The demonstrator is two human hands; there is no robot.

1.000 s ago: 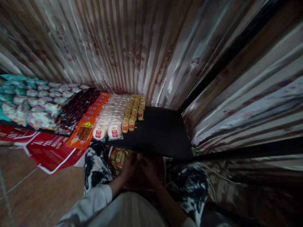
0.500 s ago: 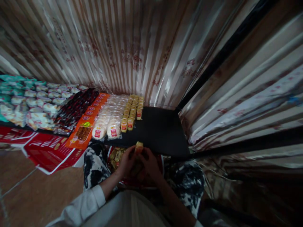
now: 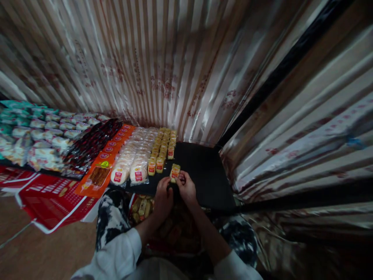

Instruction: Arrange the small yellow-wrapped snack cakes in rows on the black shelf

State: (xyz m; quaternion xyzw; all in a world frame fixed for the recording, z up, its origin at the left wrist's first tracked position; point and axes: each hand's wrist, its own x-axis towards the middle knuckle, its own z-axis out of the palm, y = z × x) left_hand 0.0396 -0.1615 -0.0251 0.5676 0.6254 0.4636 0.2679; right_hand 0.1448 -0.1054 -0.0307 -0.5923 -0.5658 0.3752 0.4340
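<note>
A small yellow-wrapped snack cake (image 3: 175, 169) with a red label is held just above the black shelf, its label facing me. My right hand (image 3: 187, 189) is closed on its right side and lower edge, thumb in front. The curled fingers of my left hand (image 3: 163, 195) meet its lower left corner. Behind it, rows of matching wrapped cakes (image 3: 160, 164) stand on the black shelf (image 3: 201, 171). Under my hands, between my knees, a red-edged bag (image 3: 132, 200) holds many more loose yellow packets (image 3: 142, 207), partly hidden by my forearms.
Left along the shelf lie clear-wrapped round white cakes (image 3: 139, 174), an orange packet strip (image 3: 100, 173), dark red packets (image 3: 90, 146), and white and green packets (image 3: 43, 149). A red printed bag (image 3: 55, 200) hangs below. Corrugated sheeting (image 3: 163, 70) and a black post (image 3: 279, 81) bound the shelf.
Both hands have moved forward and slightly right with the wrapped snack cake, from above the bag to over the shelf's front part. The view has tilted up a little.
</note>
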